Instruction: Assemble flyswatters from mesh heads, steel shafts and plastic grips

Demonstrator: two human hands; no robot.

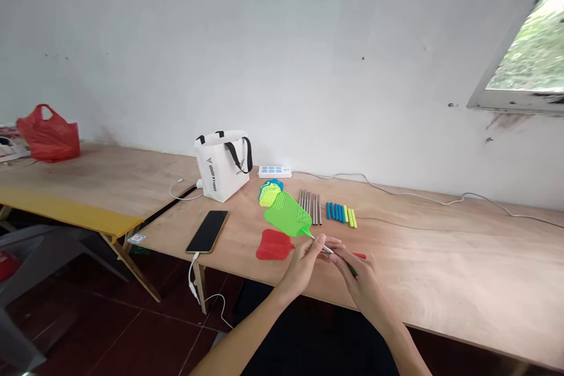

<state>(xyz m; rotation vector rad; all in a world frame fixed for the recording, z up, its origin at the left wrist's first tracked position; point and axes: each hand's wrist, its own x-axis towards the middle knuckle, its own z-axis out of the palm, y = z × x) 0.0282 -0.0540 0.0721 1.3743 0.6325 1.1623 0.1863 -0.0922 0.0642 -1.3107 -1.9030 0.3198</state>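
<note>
A green fly swatter (288, 214) with a metal rod is held above the table, its head tilted up and to the left. My left hand (305, 261) pinches the rod just below the green head. Further down, my right hand (359, 273) is closed round the rod near its dark green handle end. Under them a red fly swatter (273, 245) lies on the table, its rod mostly hidden by my hands. Behind lie blue and yellow swatter heads (269, 192), several metal rods (314, 207), blue handle grips (336, 212) and yellow handle grips (351, 217).
A black phone (207, 231) on a white cable lies near the front edge. Behind it stands a white bag (222, 167); a power strip (274, 171) sits by the wall with its cord (405, 195) running right. A red bag (50, 138) rests on the left table.
</note>
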